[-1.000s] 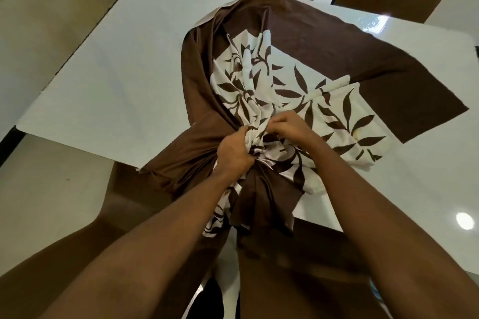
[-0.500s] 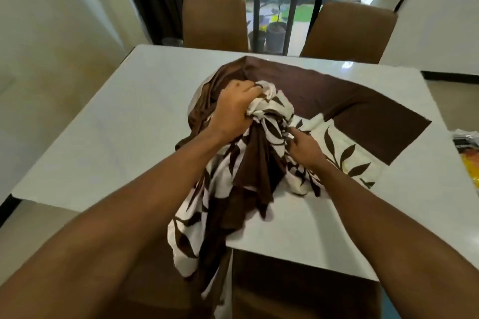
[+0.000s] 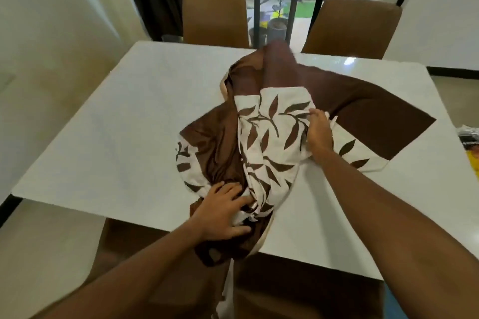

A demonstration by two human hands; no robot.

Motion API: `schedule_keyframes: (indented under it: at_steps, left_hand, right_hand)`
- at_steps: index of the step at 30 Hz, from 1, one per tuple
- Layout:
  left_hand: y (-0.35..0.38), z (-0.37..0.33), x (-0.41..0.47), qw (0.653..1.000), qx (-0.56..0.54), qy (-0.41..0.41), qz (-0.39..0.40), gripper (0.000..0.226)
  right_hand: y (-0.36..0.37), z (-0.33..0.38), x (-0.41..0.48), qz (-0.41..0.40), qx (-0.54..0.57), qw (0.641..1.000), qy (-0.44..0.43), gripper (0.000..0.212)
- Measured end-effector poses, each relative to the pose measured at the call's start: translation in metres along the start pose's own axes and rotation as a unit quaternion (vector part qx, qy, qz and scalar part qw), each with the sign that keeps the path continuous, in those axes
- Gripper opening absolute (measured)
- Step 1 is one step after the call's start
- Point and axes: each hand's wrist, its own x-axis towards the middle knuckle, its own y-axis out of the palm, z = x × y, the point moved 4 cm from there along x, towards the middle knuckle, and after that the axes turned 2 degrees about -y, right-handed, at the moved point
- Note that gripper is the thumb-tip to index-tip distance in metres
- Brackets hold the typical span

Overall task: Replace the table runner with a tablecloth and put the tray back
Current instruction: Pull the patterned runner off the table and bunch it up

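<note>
A brown tablecloth (image 3: 363,101) with a cream leaf-print panel lies bunched across the middle of the white table (image 3: 108,142), one end hanging over the near edge. My left hand (image 3: 223,212) lies on the cloth at the near edge, fingers spread over the folds and thumb under a cream crease. My right hand (image 3: 320,129) grips a fold of the leaf-print panel further back and to the right. No tray or runner is in view.
Two brown chairs (image 3: 215,18) (image 3: 355,26) stand at the table's far side before a barred window. Another brown chair (image 3: 298,300) is tucked under the near edge. A yellow and black packet (image 3: 470,147) lies at the right edge.
My left hand dropped from the raised bunch to the near table edge. My right hand moved back and right. The cloth, lifted before, now lies flatter and more spread out.
</note>
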Motion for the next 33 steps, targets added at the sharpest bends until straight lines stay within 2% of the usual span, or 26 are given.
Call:
schedule_keyframes:
  at_steps: [2,4,5,7,8,10,11,13,15,16,18,21,22,23,24,25,26,27,29,31,33]
  left_hand:
    - [-0.009,0.008,-0.009,0.991,-0.077,-0.024,-0.108,0.057]
    - [-0.032,0.021,-0.005,0.969,-0.079,-0.093,-0.214,0.055]
    - [-0.043,0.03,0.001,0.954,-0.073,-0.163,-0.242,0.061]
    - [-0.048,0.052,0.006,0.902,-0.154,-0.339,-0.217,0.088]
    - [-0.044,0.059,0.01,0.863,-0.251,-0.396,-0.19,0.101]
    - [-0.031,0.066,0.02,0.782,-0.445,-0.412,-0.142,0.118]
    - [-0.024,0.066,0.023,0.776,-0.469,-0.403,-0.126,0.122]
    - [-0.015,0.061,0.026,0.808,-0.427,-0.388,-0.118,0.13]
    - [-0.013,0.053,0.031,0.827,-0.393,-0.377,-0.14,0.137]
    - [-0.013,0.051,0.034,0.824,-0.404,-0.367,-0.152,0.141]
    - [-0.015,0.052,0.037,0.81,-0.438,-0.339,-0.19,0.141]
    - [-0.014,0.06,0.035,0.81,-0.434,-0.323,-0.228,0.109]
    - [-0.012,0.064,0.033,0.819,-0.418,-0.325,-0.223,0.096]
    - [-0.01,0.07,0.03,0.828,-0.401,-0.327,-0.216,0.081]
    - [-0.007,0.076,0.027,0.832,-0.392,-0.333,-0.21,0.065]
    - [-0.006,0.082,0.024,0.831,-0.386,-0.342,-0.208,0.051]
    - [-0.005,0.087,0.02,0.825,-0.387,-0.352,-0.213,0.039]
    - [-0.007,0.09,0.016,0.823,-0.386,-0.352,-0.223,0.032]
    - [-0.014,0.087,0.009,0.834,-0.372,-0.322,-0.249,0.033]
    - [-0.018,0.084,-0.002,0.841,-0.353,-0.307,-0.272,0.042]
    - [-0.023,0.083,-0.014,0.827,-0.308,-0.35,-0.314,0.047]
  right_hand:
    - [0.004,-0.006,0.002,-0.027,-0.083,0.996,-0.019,0.059]
    - [0.01,-0.012,0.003,-0.007,-0.155,0.988,0.008,0.088]
    - [0.013,-0.015,0.004,0.006,-0.163,0.985,0.046,0.102]
    - [0.026,-0.025,0.003,0.033,-0.162,0.979,0.118,0.12]
    - [0.034,-0.028,0.001,0.048,-0.159,0.977,0.13,0.12]
    - [0.055,-0.022,-0.007,0.08,-0.094,0.986,0.115,0.102]
    - [0.067,-0.016,-0.012,0.094,-0.061,0.988,0.103,0.084]
    - [0.086,0.005,-0.028,0.127,-0.05,0.989,0.065,0.049]
    - [0.102,0.033,-0.049,0.176,-0.011,0.984,0.008,0.034]
    - [0.109,0.046,-0.063,0.204,0.049,0.978,0.002,0.034]
    - [0.114,0.063,-0.09,0.243,0.215,0.945,0.043,0.041]
    - [0.097,0.052,-0.119,0.228,0.389,0.883,0.132,0.048]
    - [0.087,0.037,-0.127,0.214,0.379,0.887,0.156,0.049]
    - [0.076,0.021,-0.134,0.201,0.311,0.917,0.15,0.044]
    - [0.064,0.006,-0.142,0.198,0.173,0.957,0.121,0.031]
    - [0.053,-0.008,-0.15,0.216,0.036,0.971,0.09,0.016]
    - [0.041,-0.025,-0.151,0.218,-0.091,0.969,0.073,0.014]
    - [0.029,-0.039,-0.148,0.207,-0.164,0.961,0.079,0.018]
    - [0.006,-0.051,-0.133,0.179,-0.222,0.952,0.107,0.017]
    - [-0.011,-0.046,-0.109,0.149,-0.278,0.945,0.084,0.013]
    - [-0.019,-0.021,-0.083,0.093,-0.213,0.971,0.049,0.019]
